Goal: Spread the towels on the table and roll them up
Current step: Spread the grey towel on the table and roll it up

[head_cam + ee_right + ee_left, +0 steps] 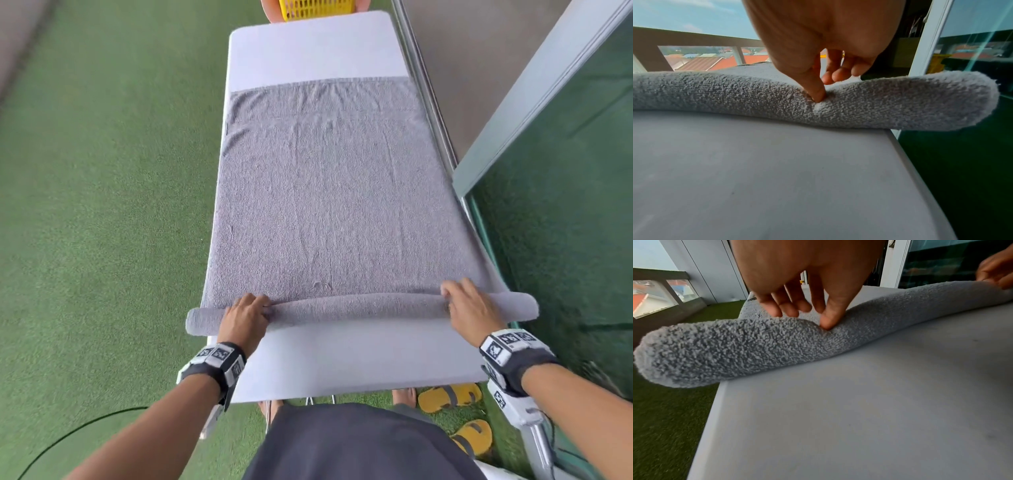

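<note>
Both hands [245, 320] [471, 308] pinch towel [325, 192]; yellow basket [317, 8] contents unseen.

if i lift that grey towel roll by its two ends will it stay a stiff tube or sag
Probably sags: the grey towel roll is soft terry that dents under the left hand thumb and the right hand thumb. Its ends already overhang the table. It would likely unroll too, since most of the towel is unrolled.

Daylit balcony: green turf floor [102, 205] at frame left, glass door [565, 144] at right, railing [694, 39] at upper left with red roofs [723, 62] beyond.
</note>
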Motion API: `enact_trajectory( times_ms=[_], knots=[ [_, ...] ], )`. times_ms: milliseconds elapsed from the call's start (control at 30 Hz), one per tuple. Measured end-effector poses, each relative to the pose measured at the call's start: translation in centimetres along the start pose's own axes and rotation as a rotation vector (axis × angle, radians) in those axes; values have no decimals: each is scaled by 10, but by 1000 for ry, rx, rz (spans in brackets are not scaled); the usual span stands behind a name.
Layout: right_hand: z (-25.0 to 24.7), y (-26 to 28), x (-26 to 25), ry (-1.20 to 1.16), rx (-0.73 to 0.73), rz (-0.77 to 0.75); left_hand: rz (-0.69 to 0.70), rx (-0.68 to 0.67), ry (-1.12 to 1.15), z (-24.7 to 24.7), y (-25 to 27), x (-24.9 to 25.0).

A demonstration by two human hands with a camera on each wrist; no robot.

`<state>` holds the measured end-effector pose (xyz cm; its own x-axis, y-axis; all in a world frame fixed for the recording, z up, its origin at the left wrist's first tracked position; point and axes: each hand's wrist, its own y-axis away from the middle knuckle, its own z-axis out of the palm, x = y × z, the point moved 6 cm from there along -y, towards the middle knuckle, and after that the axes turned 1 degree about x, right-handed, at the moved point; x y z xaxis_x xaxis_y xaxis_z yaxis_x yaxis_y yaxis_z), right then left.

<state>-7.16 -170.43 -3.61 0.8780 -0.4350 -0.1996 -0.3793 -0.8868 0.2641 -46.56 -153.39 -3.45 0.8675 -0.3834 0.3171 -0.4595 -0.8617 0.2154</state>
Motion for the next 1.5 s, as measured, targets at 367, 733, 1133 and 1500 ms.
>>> enact_trajectory(
  times_ms=[367, 733, 1133, 1500],
  knots=[
    [7, 19, -12, 167, 100, -55, 27, 10, -90, 22, 28, 3],
    [4, 6, -12, 38, 233, -12, 81, 96, -76, 4, 0, 13],
    [28, 13, -78, -67, 183, -153, -126, 115, -63, -8, 61, -56],
    [35, 71, -2, -26, 116, -97, -89, 48, 31, 27, 100, 2]
  ],
)
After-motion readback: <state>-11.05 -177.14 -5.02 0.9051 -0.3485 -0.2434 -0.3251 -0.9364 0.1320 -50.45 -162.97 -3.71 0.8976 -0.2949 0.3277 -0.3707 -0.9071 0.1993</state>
